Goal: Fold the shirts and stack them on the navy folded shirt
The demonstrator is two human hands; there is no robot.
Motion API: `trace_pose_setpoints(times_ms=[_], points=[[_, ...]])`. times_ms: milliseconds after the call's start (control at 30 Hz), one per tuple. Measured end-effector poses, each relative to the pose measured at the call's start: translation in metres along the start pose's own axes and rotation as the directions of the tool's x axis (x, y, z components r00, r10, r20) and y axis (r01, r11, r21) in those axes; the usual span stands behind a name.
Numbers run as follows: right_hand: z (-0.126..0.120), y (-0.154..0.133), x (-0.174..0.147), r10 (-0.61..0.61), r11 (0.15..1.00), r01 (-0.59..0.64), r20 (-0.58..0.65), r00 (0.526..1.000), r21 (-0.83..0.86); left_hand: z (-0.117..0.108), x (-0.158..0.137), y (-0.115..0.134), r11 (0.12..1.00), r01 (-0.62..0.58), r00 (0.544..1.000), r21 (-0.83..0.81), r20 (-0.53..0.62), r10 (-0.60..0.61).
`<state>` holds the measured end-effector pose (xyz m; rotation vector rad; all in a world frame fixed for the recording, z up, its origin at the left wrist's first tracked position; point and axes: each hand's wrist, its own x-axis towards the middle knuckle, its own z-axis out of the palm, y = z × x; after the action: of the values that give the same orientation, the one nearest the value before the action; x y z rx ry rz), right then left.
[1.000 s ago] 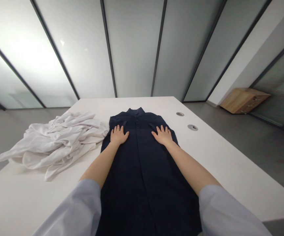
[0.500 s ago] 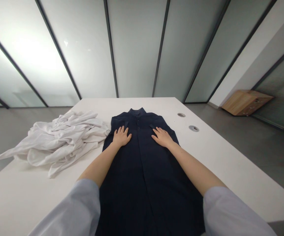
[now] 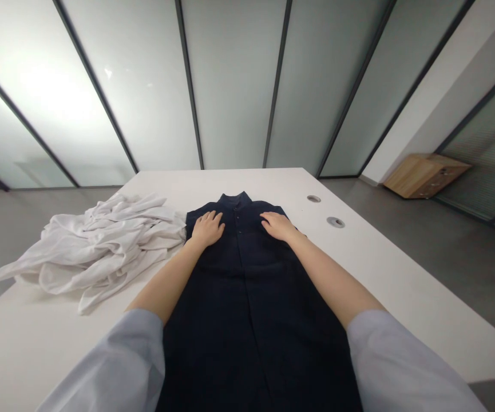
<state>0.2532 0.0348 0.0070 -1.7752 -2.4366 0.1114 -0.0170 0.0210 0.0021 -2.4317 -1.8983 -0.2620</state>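
A dark navy garment [image 3: 242,309] with a stand-up collar and small buttons down its front lies spread face up, collar pointing away from me. No sleeves show on it. On its left chest area rests my left hand [image 3: 208,229], open, fingers laid on the cloth. My right hand [image 3: 276,225] lies palm down on the opposite chest area, also open, with its fingers close together and slightly bent. Both hands touch the fabric just below the shoulders and grip nothing visible. The lower end of the garment runs out of view between my forearms.
Crumpled white cloth [image 3: 114,243] is heaped on the left of the white table [image 3: 402,303], partly over its edge. Two round cable holes, one nearer [image 3: 335,222] and one farther [image 3: 313,198], sit in the tabletop at right. A wooden cabinet [image 3: 423,176] stands beyond, by frosted glass panels.
Both hands have slid slightly up the garment toward its shoulders, and their fingers have drawn closer together. The chest flaps that showed by the fingers are now covered.
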Motion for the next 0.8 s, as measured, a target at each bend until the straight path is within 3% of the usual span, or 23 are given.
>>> trace_pose_setpoints(times_ms=[133,233,433,567,667,733,800], points=[[0.024,0.003,-0.002,0.094,0.996,-0.093,0.095,0.991,-0.015,0.024,0.004,-0.01,1.0,0.01,0.989,-0.005,0.147,-0.009],[0.033,-0.003,-0.015,0.158,0.987,-0.156,0.114,0.981,-0.023,0.031,-0.005,-0.008,0.999,0.033,0.983,0.009,0.179,-0.034],[0.029,-0.026,-0.047,0.2,0.978,-0.19,0.126,0.972,-0.083,0.022,-0.035,0.011,0.995,0.025,0.979,0.1,0.198,-0.044],[0.012,-0.029,-0.051,0.169,0.979,-0.149,0.144,0.975,-0.14,0.005,-0.04,0.016,0.993,-0.015,0.963,0.117,0.268,-0.017],[-0.007,-0.02,-0.032,0.174,0.978,-0.159,0.109,0.979,-0.134,-0.012,-0.021,0.01,0.994,-0.039,0.985,0.101,0.171,0.021],[-0.015,-0.011,-0.012,0.167,0.981,-0.163,0.029,0.986,-0.102,-0.019,-0.001,0.002,0.997,0.024,0.999,0.076,0.04,-0.027],[-0.016,-0.004,0.009,0.157,0.986,-0.158,-0.026,0.987,-0.044,-0.018,0.019,-0.006,0.994,0.108,0.994,0.027,-0.01,-0.108]])
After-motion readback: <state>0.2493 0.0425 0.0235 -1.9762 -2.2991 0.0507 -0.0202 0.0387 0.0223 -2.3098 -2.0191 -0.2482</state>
